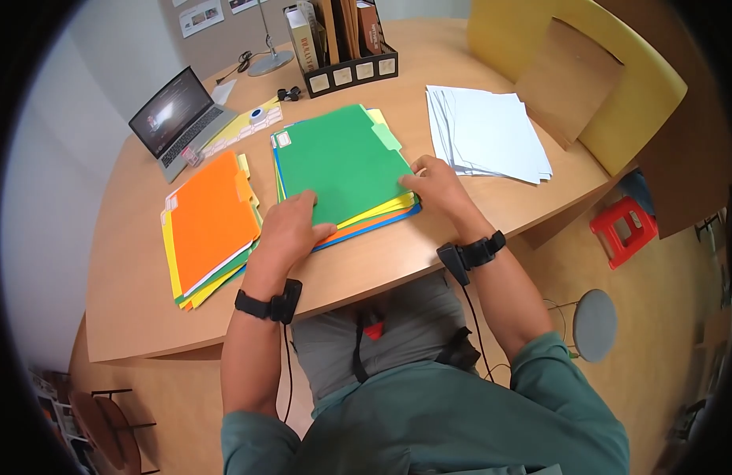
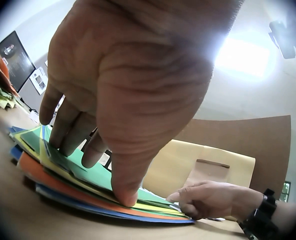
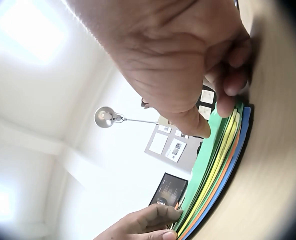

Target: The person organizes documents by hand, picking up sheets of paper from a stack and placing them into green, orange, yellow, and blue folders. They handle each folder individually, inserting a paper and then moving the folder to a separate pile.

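A stack of coloured file folders lies near the front of the desk, a green one on top, with yellow, orange and blue edges showing beneath. At its near left corner is my left hand, fingers extended over the left side and thumb against the front edge. My right hand holds the right edge, its thumb over the green cover and its other fingers curled at the side. In the right wrist view the folder edges fan out slightly. A second stack, topped by an orange folder, sits to the left.
White papers lie to the right of the green stack. Behind are a laptop, a tape roll, a lamp base and a black file organizer with books. A yellow panel borders the right side.
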`<action>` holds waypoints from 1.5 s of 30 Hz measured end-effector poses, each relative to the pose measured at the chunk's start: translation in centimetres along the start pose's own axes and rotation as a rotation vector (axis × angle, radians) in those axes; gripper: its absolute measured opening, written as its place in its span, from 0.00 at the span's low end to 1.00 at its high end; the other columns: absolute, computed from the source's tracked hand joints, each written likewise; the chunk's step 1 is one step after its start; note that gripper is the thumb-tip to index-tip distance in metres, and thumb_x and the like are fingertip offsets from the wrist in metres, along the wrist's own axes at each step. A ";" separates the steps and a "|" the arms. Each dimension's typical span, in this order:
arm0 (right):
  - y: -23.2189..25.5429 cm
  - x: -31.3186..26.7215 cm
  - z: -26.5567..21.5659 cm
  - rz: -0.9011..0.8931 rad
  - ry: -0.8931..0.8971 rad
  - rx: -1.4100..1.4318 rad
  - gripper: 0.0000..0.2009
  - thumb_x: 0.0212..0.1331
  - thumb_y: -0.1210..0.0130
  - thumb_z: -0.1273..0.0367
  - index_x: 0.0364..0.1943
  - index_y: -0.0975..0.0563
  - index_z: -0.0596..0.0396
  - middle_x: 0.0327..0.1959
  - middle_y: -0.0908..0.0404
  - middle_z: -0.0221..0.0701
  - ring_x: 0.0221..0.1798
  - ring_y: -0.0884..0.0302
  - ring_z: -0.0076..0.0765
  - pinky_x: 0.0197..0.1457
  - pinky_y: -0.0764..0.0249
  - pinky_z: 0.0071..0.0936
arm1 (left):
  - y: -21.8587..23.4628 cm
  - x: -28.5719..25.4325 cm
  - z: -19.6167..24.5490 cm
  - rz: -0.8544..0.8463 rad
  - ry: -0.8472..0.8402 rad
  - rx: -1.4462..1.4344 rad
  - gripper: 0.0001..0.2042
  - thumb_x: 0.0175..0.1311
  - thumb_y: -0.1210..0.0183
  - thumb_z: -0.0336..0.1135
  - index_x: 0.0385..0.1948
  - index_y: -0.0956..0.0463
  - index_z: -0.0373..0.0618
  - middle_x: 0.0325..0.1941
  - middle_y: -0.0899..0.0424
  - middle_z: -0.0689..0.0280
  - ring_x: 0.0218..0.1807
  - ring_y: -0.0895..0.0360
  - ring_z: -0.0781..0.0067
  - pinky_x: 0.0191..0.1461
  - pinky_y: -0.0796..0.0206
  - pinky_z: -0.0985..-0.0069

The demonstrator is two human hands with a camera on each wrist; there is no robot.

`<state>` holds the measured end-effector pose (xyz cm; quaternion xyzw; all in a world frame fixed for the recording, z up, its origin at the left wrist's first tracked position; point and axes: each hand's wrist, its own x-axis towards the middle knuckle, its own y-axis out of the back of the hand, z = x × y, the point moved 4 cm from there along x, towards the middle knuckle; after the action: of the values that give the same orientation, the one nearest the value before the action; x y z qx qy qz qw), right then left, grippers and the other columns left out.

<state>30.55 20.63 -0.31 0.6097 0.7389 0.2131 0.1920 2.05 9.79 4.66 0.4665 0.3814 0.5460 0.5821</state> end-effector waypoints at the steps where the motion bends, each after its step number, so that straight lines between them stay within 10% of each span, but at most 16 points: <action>1: 0.0 0.3 0.5 -0.008 0.003 0.125 0.15 0.65 0.31 0.59 0.39 0.17 0.57 0.30 0.14 0.36 0.36 0.13 0.34 0.43 0.19 0.32 | 0.1 -0.1 0.2 0.001 -0.003 -0.001 0.29 0.63 0.24 0.49 0.57 0.20 0.35 0.55 0.12 0.42 0.60 0.16 0.37 0.62 0.24 0.51; 10: -1.2 -3.8 -6.0 -0.138 0.298 0.597 0.13 0.75 0.35 0.62 0.34 0.20 0.54 0.30 0.26 0.16 0.32 0.37 0.14 0.34 0.39 0.21 | -1.8 -2.0 2.1 0.193 -0.043 0.082 0.33 0.73 0.33 0.53 0.69 0.27 0.36 0.61 0.15 0.38 0.63 0.18 0.37 0.67 0.25 0.49; 17: -0.7 -5.1 -8.8 -0.180 0.414 0.696 0.15 0.76 0.34 0.58 0.42 0.16 0.58 0.34 0.16 0.24 0.38 0.22 0.22 0.45 0.24 0.27 | -0.9 -1.7 0.4 0.242 0.108 0.111 0.11 0.77 0.42 0.34 0.47 0.18 0.34 0.35 0.11 0.42 0.41 0.12 0.35 0.46 0.21 0.42; 19: 1.7 -3.7 -6.5 -0.025 0.486 0.315 0.14 0.78 0.36 0.61 0.50 0.15 0.60 0.45 0.11 0.31 0.50 0.16 0.29 0.59 0.22 0.29 | -0.5 -2.1 0.2 0.318 0.070 0.104 0.10 0.77 0.43 0.32 0.44 0.17 0.34 0.31 0.12 0.43 0.36 0.13 0.34 0.43 0.21 0.42; 26: 9.8 2.3 4.1 0.453 0.334 -0.577 0.24 0.64 0.32 0.59 0.58 0.16 0.62 0.53 0.10 0.50 0.57 0.11 0.58 0.62 0.17 0.49 | -0.1 -2.0 -0.8 0.270 0.129 0.043 0.12 0.79 0.42 0.34 0.43 0.17 0.30 0.33 0.13 0.37 0.38 0.15 0.30 0.46 0.22 0.43; 45: 12.8 3.6 6.1 0.408 0.077 -0.400 0.15 0.70 0.42 0.63 0.38 0.12 0.62 0.33 0.11 0.51 0.36 0.13 0.59 0.46 0.19 0.48 | 0.0 -1.7 -2.0 0.314 0.124 -0.006 0.16 0.80 0.42 0.37 0.39 0.16 0.29 0.33 0.14 0.37 0.39 0.15 0.30 0.47 0.23 0.42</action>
<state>43.66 26.80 1.56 0.6872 0.5510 0.4117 0.2336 -0.07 8.32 4.03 0.4842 0.3372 0.6591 0.4662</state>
